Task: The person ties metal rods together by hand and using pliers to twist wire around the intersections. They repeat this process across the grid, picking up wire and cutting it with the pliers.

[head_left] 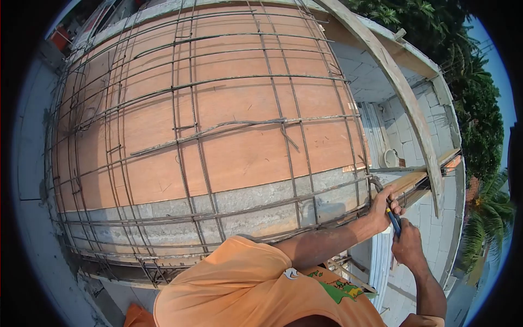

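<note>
My right hand [407, 243] is closed around the blue and yellow handles of a pair of pliers [396, 222], at the right edge of the steel mesh. Just above it, my left hand [383, 208] is closed on the bent end of a rebar [376, 182], its fingers right beside the pliers. The jaws of the pliers are hidden behind my left hand. My left arm reaches across the front bars of the rebar mesh [291, 76], which lies over an orange-brown plywood sheet [239, 103].
A long wooden plank [400, 82] slants down at the right, over an opening between pale block walls [436, 109]. Below the opening's edge sits a white bucket [390, 158]. A concrete strip [256, 210] runs along the plywood's near edge. Trees [476, 82] stand beyond the wall.
</note>
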`<state>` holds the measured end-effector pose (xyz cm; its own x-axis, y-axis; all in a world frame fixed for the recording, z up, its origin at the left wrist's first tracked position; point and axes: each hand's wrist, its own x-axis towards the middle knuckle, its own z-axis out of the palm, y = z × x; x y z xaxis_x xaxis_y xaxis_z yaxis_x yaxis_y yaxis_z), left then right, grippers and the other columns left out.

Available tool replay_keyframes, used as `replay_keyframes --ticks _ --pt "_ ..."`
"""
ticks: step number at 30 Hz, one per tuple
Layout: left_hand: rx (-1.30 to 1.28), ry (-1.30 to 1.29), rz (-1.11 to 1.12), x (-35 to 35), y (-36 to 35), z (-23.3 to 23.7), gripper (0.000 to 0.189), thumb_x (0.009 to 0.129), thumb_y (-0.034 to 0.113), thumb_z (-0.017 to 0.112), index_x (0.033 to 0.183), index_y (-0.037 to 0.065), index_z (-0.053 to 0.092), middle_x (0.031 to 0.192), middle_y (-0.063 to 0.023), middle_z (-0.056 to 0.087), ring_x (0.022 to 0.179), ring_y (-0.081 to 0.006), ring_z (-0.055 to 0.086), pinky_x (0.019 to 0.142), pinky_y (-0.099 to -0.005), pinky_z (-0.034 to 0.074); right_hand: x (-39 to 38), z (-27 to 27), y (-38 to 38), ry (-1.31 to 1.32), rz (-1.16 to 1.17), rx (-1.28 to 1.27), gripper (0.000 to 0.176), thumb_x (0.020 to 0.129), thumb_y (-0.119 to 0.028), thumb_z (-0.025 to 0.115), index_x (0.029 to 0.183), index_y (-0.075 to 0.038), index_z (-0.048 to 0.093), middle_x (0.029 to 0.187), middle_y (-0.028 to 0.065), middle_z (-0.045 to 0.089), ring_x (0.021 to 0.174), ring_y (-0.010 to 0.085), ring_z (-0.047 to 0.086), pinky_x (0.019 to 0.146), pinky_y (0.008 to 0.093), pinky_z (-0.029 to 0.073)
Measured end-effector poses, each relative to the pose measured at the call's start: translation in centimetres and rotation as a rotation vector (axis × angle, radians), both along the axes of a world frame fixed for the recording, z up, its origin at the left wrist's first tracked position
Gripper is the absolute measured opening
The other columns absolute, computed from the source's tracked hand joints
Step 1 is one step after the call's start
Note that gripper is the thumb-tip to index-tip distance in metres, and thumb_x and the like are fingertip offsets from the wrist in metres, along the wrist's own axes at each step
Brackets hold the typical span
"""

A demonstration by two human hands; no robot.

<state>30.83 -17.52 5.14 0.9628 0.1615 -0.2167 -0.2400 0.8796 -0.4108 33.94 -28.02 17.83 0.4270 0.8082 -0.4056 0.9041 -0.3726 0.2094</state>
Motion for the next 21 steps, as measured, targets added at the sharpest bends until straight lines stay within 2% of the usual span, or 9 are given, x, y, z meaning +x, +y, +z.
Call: replay_keyframes --ticks 2,4,5,8,12,14,15,18,21 --pt "0.093 0.011 0.047 -1.2 0.0 -0.3 0.04 0.088 0.048 0.069 0.076 0.013 0.051 0.062 -0.0042 0.052 0.06 -0.0209 0.055 0.076 -0.0421 0.052 0.8 2.7 2.3 1.013 -1.111 0.203 0.031 0.081 -0.002 0.062 0.108 0.012 0.055 0.075 0.0166 0.061 0.055 0.0271 0.06 0.05 0.0406 0.049" --pt "0.072 0.131 -0.076 -2.4 1.0 0.9 0.04 0.087 0.049 0.07 0.08 0.012 0.057 0.067 -0.0055 0.058 0.068 -0.0241 0.062 0.076 -0.0426 0.053 0.9 3.1 2.7 1.112 -1.124 0.184 0.026 0.085 -0.004 0.057 0.105 0.013 0.057 0.074 0.0166 0.063 0.052 0.0268 0.06 0.045 0.04 0.048" --pt "0.085 0.073 -0.056 -2.3 0.9 0.4 0.045 0.088 0.049 0.068 0.098 0.005 0.06 0.071 -0.0076 0.058 0.072 -0.0256 0.062 0.077 -0.0405 0.055 1.0 2.6 2.1 1.244 -1.168 0.224 0.024 0.086 -0.004 0.057 0.104 0.012 0.057 0.075 0.0183 0.064 0.054 0.028 0.061 0.045 0.039 0.049" --pt "0.06 -0.109 -0.02 -1.6 0.6 -0.2 0.047 0.089 0.048 0.068 0.101 0.004 0.058 0.07 -0.0071 0.057 0.072 -0.0252 0.061 0.076 -0.0407 0.054 1.0 1.9 1.6 1.434 -1.15 0.251 0.026 0.089 -0.008 0.057 0.107 0.012 0.057 0.08 0.0227 0.066 0.057 0.0316 0.064 0.047 0.0409 0.052" --pt "0.003 -0.102 -0.003 -1.4 0.6 -0.5 0.037 0.095 0.041 0.061 0.081 0.007 0.054 0.067 -0.0098 0.055 0.065 -0.0271 0.056 0.079 -0.0448 0.052 -0.3 2.5 2.0 1.02 -0.965 0.114 0.043 0.091 -0.021 0.065 0.118 0.009 0.052 0.086 0.0237 0.066 0.062 0.0354 0.067 0.058 0.0495 0.056" --pt "-0.041 -0.056 -0.003 -1.4 0.6 0.3 0.037 0.096 0.04 0.06 0.082 0.007 0.052 0.066 -0.0098 0.053 0.064 -0.0265 0.054 0.08 -0.0453 0.051 -3.5 2.9 2.3 0.028 -0.002 0.27 0.053 0.086 -0.024 0.072 0.123 0.007 0.049 0.101 0.0267 0.063 0.075 0.0373 0.067 0.064 0.0477 0.056" --pt "-0.084 -0.027 0.014 -1.2 0.9 0.9 0.037 0.097 0.039 0.059 0.082 0.006 0.05 0.065 -0.0099 0.051 0.063 -0.026 0.052 0.081 -0.0458 0.051 -4.9 3.5 2.5 -0.063 -0.018 0.165 0.064 0.083 -0.024 0.075 0.13 0.007 0.045 0.113 0.0268 0.058 0.096 0.0374 0.063 0.079 0.0457 0.053" --pt "-0.146 0.026 -0.02 -0.8 1.1 1.4 0.037 0.098 0.039 0.057 0.083 0.006 0.047 0.065 -0.0099 0.049 0.062 -0.025 0.05 0.08 -0.0457 0.052 -6.9 2.8 1.4 -0.39 0.282 0.007 0.071 0.081 -0.024 0.076 0.135 0.008 0.042 0.11 0.0214 0.057 0.106 0.0348 0.057 0.088 0.0437 0.048" --pt "-0.152 0.058 0.029 0.5 0.5 0.5 0.039 0.097 0.043 0.057 0.087 0.006 0.049 0.066 -0.0097 0.051 0.064 -0.0249 0.053 0.081 -0.045 0.053 -4.3 0.9 1.2 -0.464 0.192 -0.074 0.072 0.082 -0.018 0.073 0.139 0.008 0.038 0.109 0.0206 0.057 0.103 0.0325 0.057 0.085 0.0398 0.047"
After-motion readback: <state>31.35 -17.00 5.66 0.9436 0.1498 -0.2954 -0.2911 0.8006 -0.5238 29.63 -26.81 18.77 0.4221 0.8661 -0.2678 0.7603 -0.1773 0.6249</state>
